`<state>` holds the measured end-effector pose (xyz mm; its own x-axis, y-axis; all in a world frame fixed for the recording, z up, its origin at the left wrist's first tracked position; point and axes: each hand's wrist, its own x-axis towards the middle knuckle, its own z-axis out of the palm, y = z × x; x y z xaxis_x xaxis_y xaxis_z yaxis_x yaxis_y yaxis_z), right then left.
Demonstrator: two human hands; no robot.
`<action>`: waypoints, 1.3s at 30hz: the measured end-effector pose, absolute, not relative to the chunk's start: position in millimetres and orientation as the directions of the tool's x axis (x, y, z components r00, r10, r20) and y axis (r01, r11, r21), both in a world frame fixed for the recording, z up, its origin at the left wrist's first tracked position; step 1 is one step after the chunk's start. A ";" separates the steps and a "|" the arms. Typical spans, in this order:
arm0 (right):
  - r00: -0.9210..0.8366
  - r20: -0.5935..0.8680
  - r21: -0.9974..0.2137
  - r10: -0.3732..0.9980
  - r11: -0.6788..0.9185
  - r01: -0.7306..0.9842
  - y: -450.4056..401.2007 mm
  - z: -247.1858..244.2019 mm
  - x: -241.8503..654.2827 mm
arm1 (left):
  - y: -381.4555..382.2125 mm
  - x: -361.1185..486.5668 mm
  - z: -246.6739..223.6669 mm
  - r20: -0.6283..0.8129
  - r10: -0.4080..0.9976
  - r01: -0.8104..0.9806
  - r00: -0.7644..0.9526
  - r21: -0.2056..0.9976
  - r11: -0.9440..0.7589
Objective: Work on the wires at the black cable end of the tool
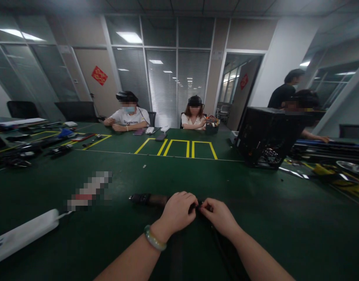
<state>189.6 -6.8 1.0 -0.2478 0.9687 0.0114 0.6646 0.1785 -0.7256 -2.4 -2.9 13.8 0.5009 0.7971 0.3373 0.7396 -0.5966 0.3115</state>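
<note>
On the green table lies a dark, long object with a black, metal-tipped end pointing left. My left hand is closed around its right part, fingers curled, a green bangle on the wrist. Close by on the right, my right hand pinches a small black piece between thumb and fingers. The two hands nearly meet, and what lies between them is mostly hidden. A dark cable or strap runs from near my right hand toward the front edge.
A white power strip lies at the left front, near a blurred item. Tools are piled at the far left. A black computer case stands at the right, with metal parts beyond. Two people sit across the table; others are at the right.
</note>
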 end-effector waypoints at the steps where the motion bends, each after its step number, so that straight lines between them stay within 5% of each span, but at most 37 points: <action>1: -0.247 0.010 -0.727 0.969 0.177 0.664 -6.6 0.5 189.6 | -2.8 -2.2 13.3 0.341 0.800 0.740 0.494 0.318 -0.593; 39: -0.248 0.030 -0.741 0.968 0.188 0.645 -3.9 -4.3 190.7 | 6.3 -7.0 6.9 0.336 0.782 0.703 0.525 0.347 -0.621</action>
